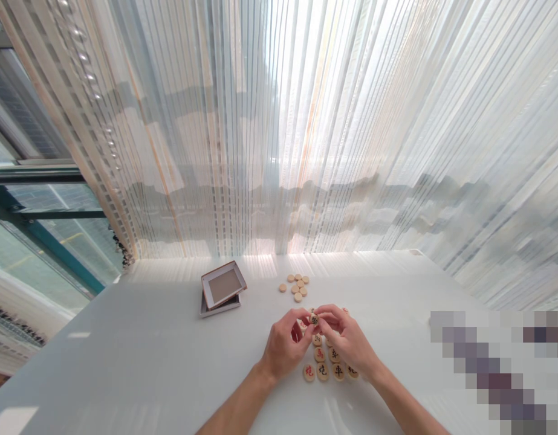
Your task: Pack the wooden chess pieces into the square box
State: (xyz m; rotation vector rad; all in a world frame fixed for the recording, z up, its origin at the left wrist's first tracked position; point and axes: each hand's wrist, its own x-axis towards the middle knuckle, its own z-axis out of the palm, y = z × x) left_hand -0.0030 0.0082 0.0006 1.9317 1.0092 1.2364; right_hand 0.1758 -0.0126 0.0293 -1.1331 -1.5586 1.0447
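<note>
My left hand (pixel 285 343) and my right hand (pixel 346 337) meet above the white table (pixel 138 356), fingers pinched together on one round wooden chess piece (pixel 314 318) with a dark character on it. Below and between my hands lie several more wooden pieces face up (pixel 323 370), marked with red or black characters. A little farther back sits a small cluster of blank-faced wooden pieces (pixel 297 286).
A small square box with its lid askew (pixel 222 289) rests on the table, left of the pieces. Sheer striped curtains (pixel 306 133) hang behind the table. A window frame (pixel 38 211) shows at the left. A blurred patch (pixel 500 368) covers the right.
</note>
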